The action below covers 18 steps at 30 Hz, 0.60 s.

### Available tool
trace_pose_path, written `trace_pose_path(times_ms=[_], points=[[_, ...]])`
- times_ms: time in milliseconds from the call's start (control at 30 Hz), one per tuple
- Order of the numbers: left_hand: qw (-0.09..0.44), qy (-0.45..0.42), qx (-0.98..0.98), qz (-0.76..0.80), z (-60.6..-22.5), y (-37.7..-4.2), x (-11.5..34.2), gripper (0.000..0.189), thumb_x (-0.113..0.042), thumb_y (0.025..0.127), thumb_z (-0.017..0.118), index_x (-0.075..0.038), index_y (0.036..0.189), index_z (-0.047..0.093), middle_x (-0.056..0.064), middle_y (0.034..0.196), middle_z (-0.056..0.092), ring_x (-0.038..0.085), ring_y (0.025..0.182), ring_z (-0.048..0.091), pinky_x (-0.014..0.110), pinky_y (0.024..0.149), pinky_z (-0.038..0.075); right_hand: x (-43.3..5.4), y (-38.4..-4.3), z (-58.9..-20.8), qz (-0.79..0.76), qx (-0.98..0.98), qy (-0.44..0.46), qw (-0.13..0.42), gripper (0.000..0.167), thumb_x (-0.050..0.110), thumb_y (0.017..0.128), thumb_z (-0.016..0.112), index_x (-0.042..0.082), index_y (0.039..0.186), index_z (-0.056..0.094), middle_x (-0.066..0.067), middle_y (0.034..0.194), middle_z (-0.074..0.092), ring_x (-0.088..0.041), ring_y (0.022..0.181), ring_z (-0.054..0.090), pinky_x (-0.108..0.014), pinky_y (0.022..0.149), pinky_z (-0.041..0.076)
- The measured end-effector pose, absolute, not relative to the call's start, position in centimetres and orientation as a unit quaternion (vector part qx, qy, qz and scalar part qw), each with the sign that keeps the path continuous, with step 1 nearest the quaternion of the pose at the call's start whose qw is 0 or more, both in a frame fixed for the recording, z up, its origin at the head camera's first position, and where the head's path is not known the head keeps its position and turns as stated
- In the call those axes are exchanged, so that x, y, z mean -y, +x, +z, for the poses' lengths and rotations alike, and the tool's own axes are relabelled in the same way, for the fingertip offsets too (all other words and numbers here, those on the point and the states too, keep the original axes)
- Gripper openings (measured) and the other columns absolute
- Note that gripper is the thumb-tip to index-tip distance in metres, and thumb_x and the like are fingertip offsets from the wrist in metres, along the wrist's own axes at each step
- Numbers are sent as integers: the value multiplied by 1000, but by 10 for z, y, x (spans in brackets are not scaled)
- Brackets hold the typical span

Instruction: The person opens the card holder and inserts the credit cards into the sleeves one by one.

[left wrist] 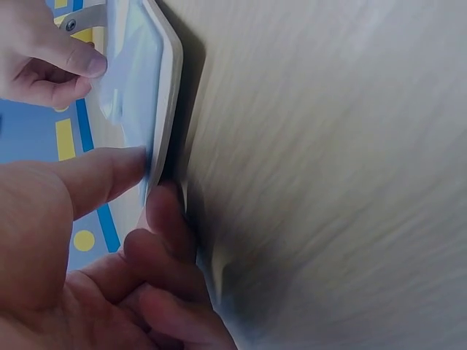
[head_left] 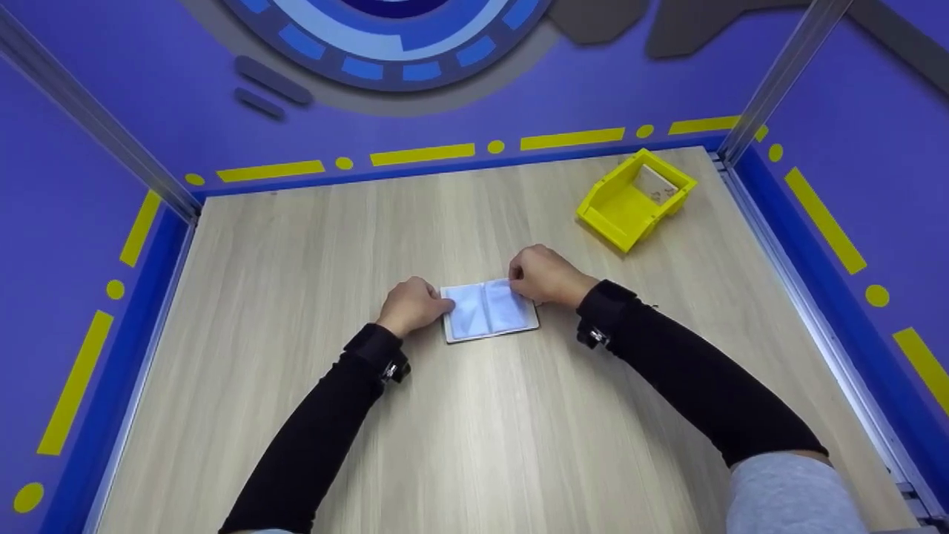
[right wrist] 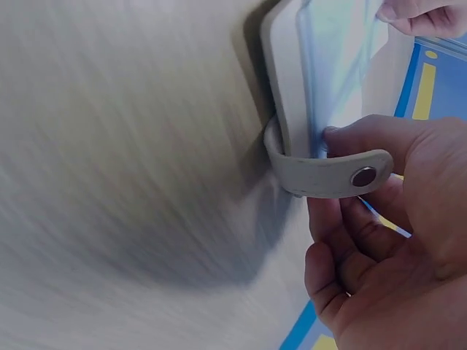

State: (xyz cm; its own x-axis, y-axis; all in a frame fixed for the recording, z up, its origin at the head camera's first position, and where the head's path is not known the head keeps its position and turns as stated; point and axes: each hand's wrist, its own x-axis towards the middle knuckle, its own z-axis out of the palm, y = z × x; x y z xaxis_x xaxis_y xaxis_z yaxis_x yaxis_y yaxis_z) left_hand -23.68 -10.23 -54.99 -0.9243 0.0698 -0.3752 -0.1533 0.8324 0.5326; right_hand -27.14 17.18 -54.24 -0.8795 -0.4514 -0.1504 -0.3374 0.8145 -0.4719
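An opened card holder (head_left: 468, 315) with clear plastic sleeves and a pale cover lies at the middle of the table, its fold running between the two halves. My left hand (head_left: 411, 305) pinches its left edge, thumb on the sleeve and fingers curled beneath, as the left wrist view shows. At the upper right edge, my right hand (head_left: 550, 276) pinches the holder with the thumb on the plastic. A pale strap (right wrist: 314, 176) with a metal snap (right wrist: 363, 176) sticks out from the cover beside the right thumb, unfastened. The cover's underside is hidden.
A yellow bin (head_left: 626, 211) with a white label inside stands at the back right of the wooden table (head_left: 311, 245). Blue panels (head_left: 415, 133) with yellow markings border the table at the back and both sides.
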Motion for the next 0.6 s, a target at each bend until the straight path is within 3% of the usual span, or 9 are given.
trace_pose_path(times_ms=[367, 600], points=[[190, -13, -937, 294, -549, -236, 102, 42, -35, 96, 80, -20, 65, 57, -8, 64, 48, 14, 62, 47, 29, 56, 33, -173, -271, -531, -243, -939, -173, 170, 16, 21, 99, 73, 10, 90, 80, 0, 79, 68, -13, 65, 58, -26, 61, 46], [186, -15, -938, 291, -547, -235, 100, 38, -36, 97, 80, -19, 69, 62, -6, 70, 54, 16, 67, 52, 30, 60, 37, -169, -273, -528, -259, -936, -138, 195, 24, 28, 100, 73, 11, 85, 79, 4, 68, 59, -14, 64, 55, -27, 60, 43]])
